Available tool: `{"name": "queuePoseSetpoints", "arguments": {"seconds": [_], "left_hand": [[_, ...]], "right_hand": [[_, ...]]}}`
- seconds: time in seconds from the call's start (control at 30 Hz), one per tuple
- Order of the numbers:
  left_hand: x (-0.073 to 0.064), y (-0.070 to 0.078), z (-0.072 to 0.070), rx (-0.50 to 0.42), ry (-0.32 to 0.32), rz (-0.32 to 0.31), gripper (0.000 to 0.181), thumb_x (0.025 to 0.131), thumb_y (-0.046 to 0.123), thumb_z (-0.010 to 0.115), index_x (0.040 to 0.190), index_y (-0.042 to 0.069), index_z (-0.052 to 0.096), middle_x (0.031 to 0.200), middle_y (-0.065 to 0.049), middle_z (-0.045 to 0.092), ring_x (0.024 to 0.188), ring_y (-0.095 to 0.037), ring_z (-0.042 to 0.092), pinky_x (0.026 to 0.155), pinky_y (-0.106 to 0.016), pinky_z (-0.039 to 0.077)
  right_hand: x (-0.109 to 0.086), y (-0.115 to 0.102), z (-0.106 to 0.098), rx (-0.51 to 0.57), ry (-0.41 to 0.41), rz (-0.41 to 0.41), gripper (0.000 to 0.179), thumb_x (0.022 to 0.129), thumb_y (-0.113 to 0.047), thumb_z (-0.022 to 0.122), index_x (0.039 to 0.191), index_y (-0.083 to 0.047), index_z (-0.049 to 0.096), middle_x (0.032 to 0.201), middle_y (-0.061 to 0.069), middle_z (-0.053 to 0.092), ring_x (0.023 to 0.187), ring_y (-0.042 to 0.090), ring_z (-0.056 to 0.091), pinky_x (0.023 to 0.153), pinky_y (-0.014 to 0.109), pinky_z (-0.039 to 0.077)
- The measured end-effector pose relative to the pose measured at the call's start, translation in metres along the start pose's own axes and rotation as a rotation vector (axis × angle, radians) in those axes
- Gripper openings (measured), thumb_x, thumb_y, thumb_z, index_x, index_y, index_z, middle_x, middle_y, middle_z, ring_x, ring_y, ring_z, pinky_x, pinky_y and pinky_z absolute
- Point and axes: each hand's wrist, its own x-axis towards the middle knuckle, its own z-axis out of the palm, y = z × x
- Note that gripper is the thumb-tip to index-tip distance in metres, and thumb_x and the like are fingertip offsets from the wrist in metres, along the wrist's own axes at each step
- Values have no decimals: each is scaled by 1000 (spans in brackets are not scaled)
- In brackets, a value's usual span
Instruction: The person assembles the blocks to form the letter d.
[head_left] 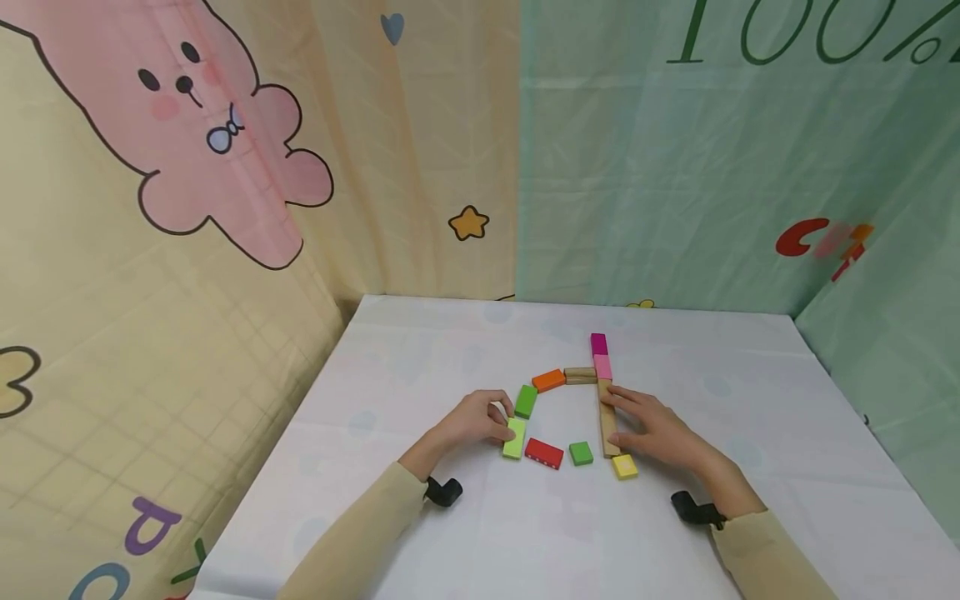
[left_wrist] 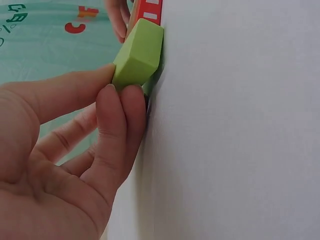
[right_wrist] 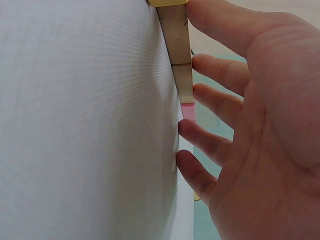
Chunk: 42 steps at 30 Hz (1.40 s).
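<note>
My left hand (head_left: 477, 418) pinches a light green block (head_left: 513, 439) between thumb and fingers at the left of the arrangement. In the left wrist view, that light green block (left_wrist: 140, 52) shows above the fingertips, close to the white surface. On the other side, my right hand (head_left: 660, 427) touches a line of plain wooden blocks (head_left: 607, 421) with spread fingers. The right wrist view shows its thumb and two fingertips at the side of the wooden blocks (right_wrist: 176, 42), with the other fingers further along. A yellow block (head_left: 625, 467) lies beside the line's near end.
A green block (head_left: 526, 402), an orange block (head_left: 548, 380) and short wooden blocks (head_left: 580, 376) form a curve towards pink (head_left: 602, 367) and magenta (head_left: 598, 344) blocks. Between the hands lie a red block (head_left: 544, 454) with white marks and a small green block (head_left: 581, 453). Printed curtains (head_left: 420, 167) surround the white table (head_left: 525, 542).
</note>
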Motion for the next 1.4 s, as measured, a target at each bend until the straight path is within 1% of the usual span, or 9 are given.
{"name": "queuePoseSetpoints", "arguments": {"seconds": [0.27, 0.43, 0.6, 0.67, 0.8, 0.9, 1.03, 1.2, 1.4], "left_hand": [[-2, 5, 13, -37, 36, -20, 26, 83, 9, 83, 99, 5, 64, 74, -9, 69, 63, -25, 70, 64, -31, 56], [-1, 7, 20, -60, 85, -41, 22, 85, 9, 81, 97, 6, 62, 71, -10, 69, 60, -25, 71, 62, -30, 55], [1, 10, 25, -80, 127, -49, 21, 86, 8, 78, 99, 3, 63, 71, -9, 69, 59, -23, 70, 59, -28, 55], [0, 10, 25, -32, 142, -42, 20, 87, 11, 79, 98, 5, 64, 72, -6, 68, 57, -21, 69, 57, -27, 54], [-4, 11, 23, 142, 157, -9, 20, 84, 20, 83, 95, 11, 69, 74, -2, 66, 56, -19, 64, 55, -27, 49], [-6, 12, 21, 253, 132, 0, 27, 81, 27, 87, 99, 14, 72, 80, 0, 64, 63, -16, 61, 58, -28, 47], [-8, 17, 20, 349, 70, -15, 41, 76, 28, 90, 110, 15, 71, 89, 2, 61, 80, -15, 55, 66, -28, 47], [-9, 24, 22, 435, 32, -4, 52, 72, 24, 93, 118, 12, 69, 94, 2, 57, 87, -16, 52, 73, -28, 47], [-10, 23, 27, 458, 63, 0, 52, 72, 25, 93, 115, 8, 67, 93, 2, 56, 85, -15, 52, 72, -27, 46]], "right_hand": [[0, -1, -1, -3, -9, 0, 75, 89, -47, 74, 152, -15, 47, 159, 13, 35, 142, 43, 30, 103, 71, 34], [1, -1, -2, -6, -11, 1, 75, 90, -46, 74, 152, -16, 47, 159, 13, 35, 142, 43, 30, 103, 71, 33], [1, -1, -3, -12, -6, -3, 75, 90, -46, 74, 152, -16, 47, 159, 13, 35, 142, 43, 30, 103, 71, 33], [1, -1, -2, -6, -7, -2, 75, 90, -46, 74, 152, -16, 47, 159, 13, 35, 142, 43, 30, 104, 71, 33], [1, -1, -2, -3, -11, -6, 75, 90, -45, 74, 152, -16, 46, 159, 14, 35, 142, 43, 30, 104, 71, 33], [1, 0, -1, -7, -7, -13, 75, 89, -45, 74, 152, -15, 47, 159, 13, 35, 141, 43, 31, 104, 71, 33], [0, 1, -2, -6, 4, -22, 75, 89, -45, 75, 152, -14, 47, 159, 13, 35, 141, 43, 31, 104, 70, 34], [-1, 0, -3, 0, 11, -25, 74, 89, -43, 75, 151, -13, 48, 158, 14, 35, 141, 43, 31, 104, 70, 33], [-1, 0, -2, 9, 14, -39, 73, 89, -42, 75, 151, -12, 48, 158, 15, 36, 140, 44, 32, 104, 71, 33]]}}
